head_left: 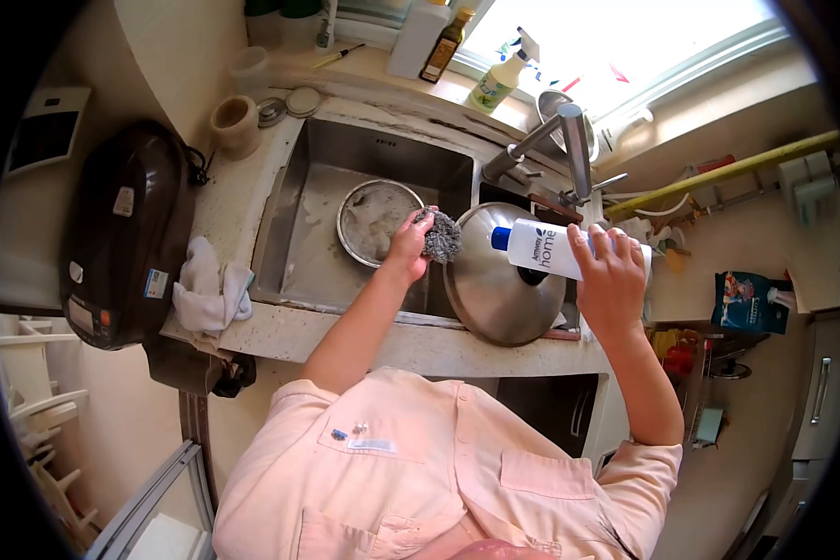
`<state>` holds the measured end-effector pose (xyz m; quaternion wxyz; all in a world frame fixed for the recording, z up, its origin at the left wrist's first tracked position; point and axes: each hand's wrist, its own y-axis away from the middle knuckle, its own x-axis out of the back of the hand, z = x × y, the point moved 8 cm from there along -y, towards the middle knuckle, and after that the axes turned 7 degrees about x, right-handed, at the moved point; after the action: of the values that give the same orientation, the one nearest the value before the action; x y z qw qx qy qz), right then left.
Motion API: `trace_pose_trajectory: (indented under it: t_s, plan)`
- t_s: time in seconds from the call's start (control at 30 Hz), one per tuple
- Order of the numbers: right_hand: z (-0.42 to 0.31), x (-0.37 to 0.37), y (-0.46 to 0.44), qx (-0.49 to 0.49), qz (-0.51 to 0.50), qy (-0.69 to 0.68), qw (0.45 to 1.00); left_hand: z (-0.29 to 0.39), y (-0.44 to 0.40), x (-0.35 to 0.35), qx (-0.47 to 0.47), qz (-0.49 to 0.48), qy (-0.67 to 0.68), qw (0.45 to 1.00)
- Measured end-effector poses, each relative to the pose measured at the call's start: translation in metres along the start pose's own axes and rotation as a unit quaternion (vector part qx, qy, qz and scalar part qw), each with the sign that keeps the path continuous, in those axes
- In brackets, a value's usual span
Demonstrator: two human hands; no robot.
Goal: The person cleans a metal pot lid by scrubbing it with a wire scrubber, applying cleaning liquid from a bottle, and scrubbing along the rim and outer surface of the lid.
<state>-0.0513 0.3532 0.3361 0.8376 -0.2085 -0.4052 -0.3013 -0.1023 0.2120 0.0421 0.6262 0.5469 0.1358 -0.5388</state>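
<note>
My left hand point(409, 245) grips a grey steel wool scrubber point(441, 237) above the sink's inner edge. In my right hand point(614, 271) is a white dish soap bottle point(549, 247) with a blue cap, tipped on its side so the cap points left toward the scrubber. A steel bowl point(349, 245) with cloudy, foamy liquid stands in the sink basin point(294, 271), just left of my left hand. Below the bottle, a large round metal lid point(497, 303) with a dark knob covers part of the sink's right side.
The tap point(577, 154) rises behind the lid. A spray bottle point(497, 84) and an oil bottle point(446, 47) stand on the sill. Left of the sink are a dark rice cooker point(126, 224) and a white cloth point(210, 289) on the counter edge.
</note>
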Motion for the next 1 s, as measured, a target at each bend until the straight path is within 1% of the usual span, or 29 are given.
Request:
trace_pose_trajectory:
  t_s: [0.13, 0.23, 0.3, 0.33, 0.4, 0.53, 0.67, 0.77, 0.87, 0.9, 1.0]
  plan:
    - [0.005, -0.004, 0.007, -0.017, -0.008, 0.004, 1.0, -0.001, -0.007, 0.002, -0.016, -0.001, -0.002, 1.0]
    - [0.017, -0.013, 0.013, -0.033, -0.028, 0.011, 0.999, -0.001, -0.009, 0.007, -0.039, 0.04, -0.017, 0.998]
    - [0.027, -0.024, 0.017, -0.041, -0.054, 0.019, 0.998, -0.003, -0.016, 0.012, -0.055, 0.046, -0.026, 0.997]
    - [0.033, -0.034, 0.02, -0.044, -0.083, 0.027, 0.995, -0.005, -0.021, 0.015, -0.063, 0.048, -0.029, 0.996]
    - [0.046, -0.057, 0.028, -0.051, -0.141, 0.043, 0.988, -0.01, -0.027, 0.019, -0.059, 0.046, -0.04, 0.996]
    - [0.064, -0.086, 0.044, -0.066, -0.215, 0.073, 0.972, -0.019, -0.032, 0.021, -0.05, 0.049, -0.045, 0.997]
    - [0.062, -0.087, 0.059, -0.074, -0.252, 0.064, 0.963, -0.022, -0.048, 0.036, -0.067, 0.071, -0.068, 0.993]
    - [0.062, -0.096, 0.074, -0.12, -0.331, -0.058, 0.934, -0.018, -0.048, 0.045, -0.094, 0.1, -0.073, 0.988]
    - [0.051, -0.115, 0.1, -0.157, -0.396, -0.216, 0.878, -0.02, -0.056, 0.062, -0.107, 0.117, -0.067, 0.985]
    - [0.044, -0.115, 0.106, -0.173, -0.415, -0.246, 0.858, -0.021, -0.06, 0.07, -0.108, 0.122, -0.071, 0.984]
    - [0.026, -0.137, 0.147, -0.222, -0.419, -0.37, 0.799, -0.018, -0.061, 0.084, -0.116, 0.143, -0.086, 0.979]
